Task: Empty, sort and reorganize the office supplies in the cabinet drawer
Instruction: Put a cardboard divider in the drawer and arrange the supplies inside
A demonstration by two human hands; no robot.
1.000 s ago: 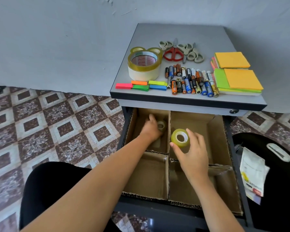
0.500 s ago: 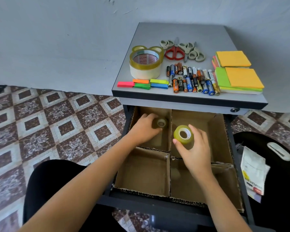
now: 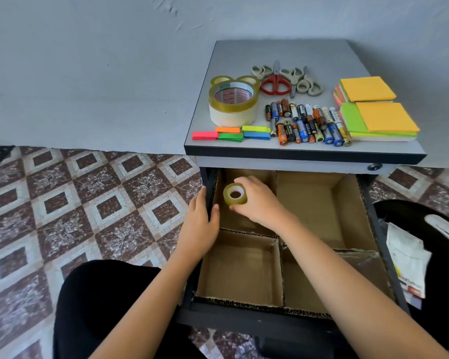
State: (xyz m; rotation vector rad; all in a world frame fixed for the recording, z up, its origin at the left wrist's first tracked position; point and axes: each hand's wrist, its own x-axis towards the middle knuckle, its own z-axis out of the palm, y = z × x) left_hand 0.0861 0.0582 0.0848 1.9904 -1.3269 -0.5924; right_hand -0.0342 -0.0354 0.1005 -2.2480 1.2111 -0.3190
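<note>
Head view, nearest first: the open drawer holds a cardboard insert split into four compartments. The two at 6 o'clock show only bare cardboard, and so does the far one at 1 o'clock.

At 9 o'clock the left hand grips the drawer's side wall, thumb inside and fingers outside. The right hand hovers over the 11 o'clock compartment, thumb and fingers curled round the small tape roll, its core facing up. What lies under that hand is hidden.

The roll is probably light and stiff, with a slick outer wrap. A pinch across its sides, as here, seems the safest hold.

Farther off, at 12 o'clock, the cabinet top carries the sorted goods:
- sticky flags
- stacked large tape rolls
- batteries
- note pads
- scissors
</note>
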